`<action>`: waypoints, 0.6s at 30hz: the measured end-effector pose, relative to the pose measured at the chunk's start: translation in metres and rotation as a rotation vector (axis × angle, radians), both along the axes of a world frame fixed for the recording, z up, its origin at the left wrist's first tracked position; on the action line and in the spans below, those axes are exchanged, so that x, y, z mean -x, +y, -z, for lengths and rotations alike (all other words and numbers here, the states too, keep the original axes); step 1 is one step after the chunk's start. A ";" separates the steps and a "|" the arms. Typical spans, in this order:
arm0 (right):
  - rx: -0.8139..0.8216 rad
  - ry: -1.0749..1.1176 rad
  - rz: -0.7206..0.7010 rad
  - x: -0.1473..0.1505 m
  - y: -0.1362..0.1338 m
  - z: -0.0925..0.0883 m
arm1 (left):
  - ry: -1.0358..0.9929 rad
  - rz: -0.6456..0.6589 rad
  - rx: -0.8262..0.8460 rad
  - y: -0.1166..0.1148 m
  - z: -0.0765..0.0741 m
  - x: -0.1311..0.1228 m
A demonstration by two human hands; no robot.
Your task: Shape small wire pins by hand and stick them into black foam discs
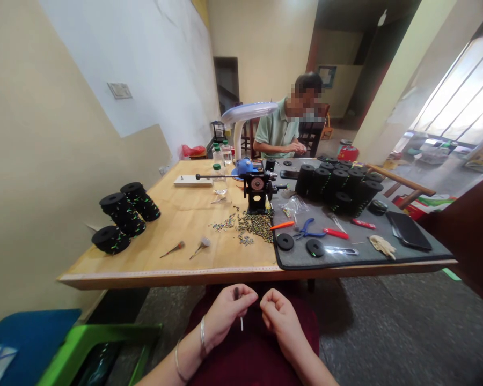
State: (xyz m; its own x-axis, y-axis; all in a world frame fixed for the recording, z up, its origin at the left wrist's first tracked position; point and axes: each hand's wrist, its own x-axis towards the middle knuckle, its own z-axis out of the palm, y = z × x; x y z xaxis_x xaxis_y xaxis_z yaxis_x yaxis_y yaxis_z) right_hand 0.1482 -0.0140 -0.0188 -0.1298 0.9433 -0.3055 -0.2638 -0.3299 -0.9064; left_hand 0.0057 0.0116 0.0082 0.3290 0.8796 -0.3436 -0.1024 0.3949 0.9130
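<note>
My left hand [231,308] is closed in a pinch over my lap, just in front of the table edge. It grips a small thin piece [242,324], with a dark part showing above the fingers and a white end hanging below. Close beside it, my right hand [279,316] also pinches thumb against fingers. Whatever lies between those fingertips is too small to make out. The fingertips of both hands are near each other with a narrow gap. On the table ahead, two small brush-like pieces [201,246] lie left of a heap of tiny dark and yellowish parts [257,225].
A black dial machine [256,187] with a long rod stands mid-table, near a desk lamp [249,111] and bottles [219,182]. Black foam spools [123,213] stand left, more [340,179] right. Blue pliers [310,229] lie on the grey mat [410,256]. Another person [277,134] sits opposite.
</note>
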 end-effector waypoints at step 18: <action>-0.158 -0.361 -0.170 0.002 0.004 -0.004 | 0.413 -0.002 -0.351 0.001 -0.006 0.004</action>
State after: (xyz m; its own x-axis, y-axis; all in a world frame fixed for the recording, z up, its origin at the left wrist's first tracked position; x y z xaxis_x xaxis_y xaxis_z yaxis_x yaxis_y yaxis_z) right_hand 0.1460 -0.0096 -0.0146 -0.1984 0.9566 -0.2136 0.1256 -0.1913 -0.9735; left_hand 0.0015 0.0123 0.0142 0.2266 0.9654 -0.1292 0.2927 0.0590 0.9544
